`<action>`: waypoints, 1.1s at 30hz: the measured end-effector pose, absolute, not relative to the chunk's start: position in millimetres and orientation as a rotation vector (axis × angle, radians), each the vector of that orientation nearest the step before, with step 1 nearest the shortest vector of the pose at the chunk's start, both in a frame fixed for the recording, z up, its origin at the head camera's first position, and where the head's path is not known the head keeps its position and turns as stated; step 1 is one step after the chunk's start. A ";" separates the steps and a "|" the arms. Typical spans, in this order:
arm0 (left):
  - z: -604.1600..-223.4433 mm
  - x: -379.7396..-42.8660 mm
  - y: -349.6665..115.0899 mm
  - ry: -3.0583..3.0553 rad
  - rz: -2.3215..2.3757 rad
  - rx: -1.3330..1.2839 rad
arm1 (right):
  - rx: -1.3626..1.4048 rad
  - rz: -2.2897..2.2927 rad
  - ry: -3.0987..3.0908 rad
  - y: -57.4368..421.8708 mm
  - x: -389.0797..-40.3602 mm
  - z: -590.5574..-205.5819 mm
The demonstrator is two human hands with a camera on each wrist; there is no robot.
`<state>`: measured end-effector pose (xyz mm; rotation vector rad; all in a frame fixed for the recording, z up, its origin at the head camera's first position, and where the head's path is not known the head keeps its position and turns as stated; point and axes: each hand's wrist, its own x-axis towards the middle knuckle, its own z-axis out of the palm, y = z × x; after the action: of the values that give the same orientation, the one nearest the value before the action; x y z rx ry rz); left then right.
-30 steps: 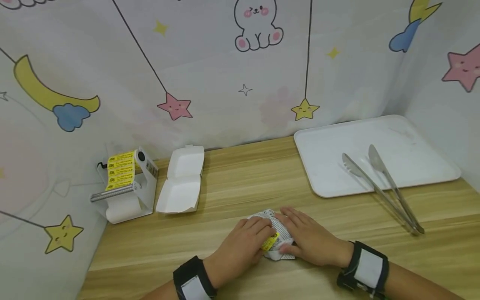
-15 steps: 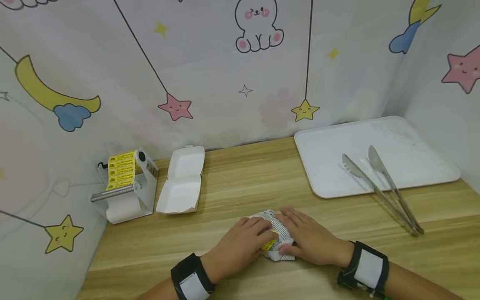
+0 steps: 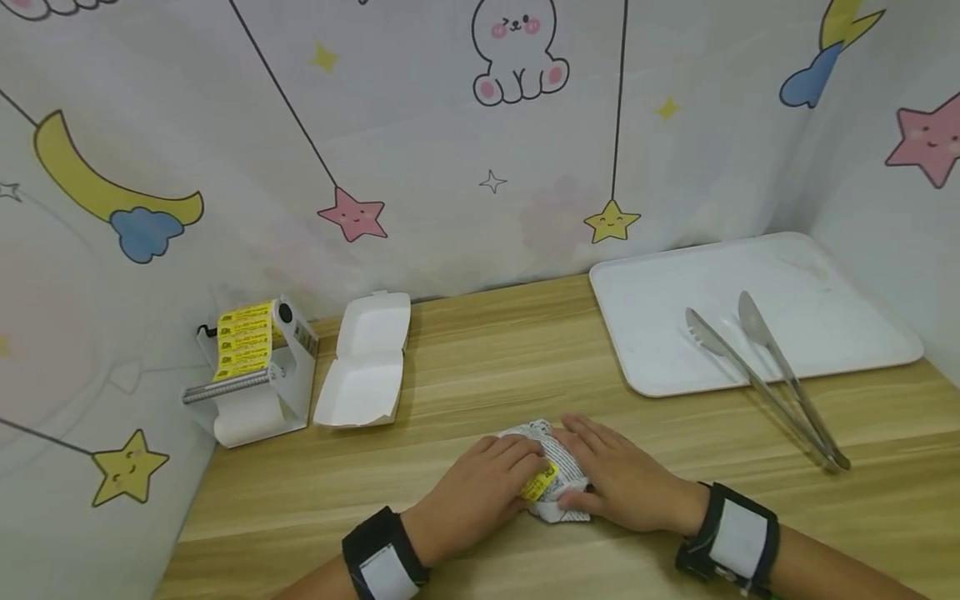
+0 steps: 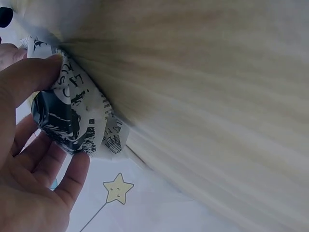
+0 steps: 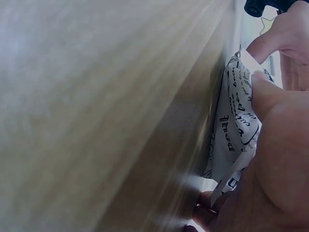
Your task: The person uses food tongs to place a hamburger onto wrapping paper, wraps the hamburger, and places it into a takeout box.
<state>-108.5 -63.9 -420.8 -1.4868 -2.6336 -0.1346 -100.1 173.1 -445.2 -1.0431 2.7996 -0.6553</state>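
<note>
A bundle wrapped in black-and-white printed paper (image 3: pixel 567 471) rests on the wooden table between my two hands. On its upper side, facing me, is a yellow label (image 3: pixel 542 482). My left hand (image 3: pixel 472 500) grips the bundle's left side; in the left wrist view the thumb lies on the printed wrapper (image 4: pixel 72 108) and the fingers curl round the other side. My right hand (image 3: pixel 630 483) holds the right side, with its thumb near the front edge and its fingers over the back. In the right wrist view, folded paper (image 5: pixel 231 130) shows beside the thumb. Whatever is inside stays hidden.
Back left stands a label dispenser (image 3: pixel 247 379) carrying a roll of yellow labels. Beside it lies a white takeout box (image 3: pixel 362 387) with its lid up. A white tray (image 3: pixel 660 292) is at the back right, with metal tongs (image 3: pixel 787 392) across its front edge.
A finger of my left hand reached over the yellow label half a second ago and has since drawn back left, uncovering it. My right hand and the bundle have stayed in place.
</note>
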 end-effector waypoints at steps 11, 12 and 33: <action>-424.2 -106.3 -63.4 -2.616 -0.192 -1.432 | -1.029 -0.714 2.807 172.1 -101.5 -445.4; -424.2 -105.8 -63.8 -2.611 -0.207 -1.428 | -1.025 -0.729 2.801 172.5 -102.2 -445.4; -400.2 -106.5 -97.2 -2.633 -0.463 -1.145 | -0.828 -1.078 2.654 177.6 -109.3 -425.0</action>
<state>-106.5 -97.2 -400.2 -1.1445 -2.6335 -0.4628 -109.3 177.6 -425.0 -0.8284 2.6538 -1.0780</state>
